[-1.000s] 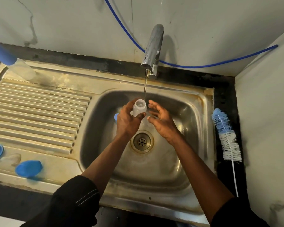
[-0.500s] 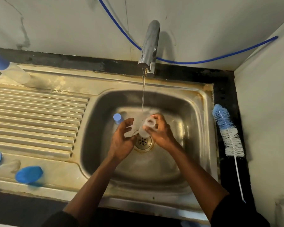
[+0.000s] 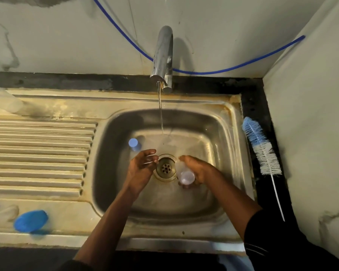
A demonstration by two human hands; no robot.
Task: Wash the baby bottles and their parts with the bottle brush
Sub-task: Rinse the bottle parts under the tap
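Low in the sink basin [image 3: 213, 132], at the drain's three o'clock, the right hand [image 3: 204, 170] has its grip wrapped round a small clear bottle [image 3: 186, 177], tilted, I judge, to pour it out clear of the tap stream [image 3: 160, 114]. The left hand [image 3: 141, 168] hangs released at nine o'clock, ready to help. The bottle brush [image 3: 261, 149] lies untouched on the table [image 3: 251, 98] at the basin's three o'clock. I read no writing anywhere.
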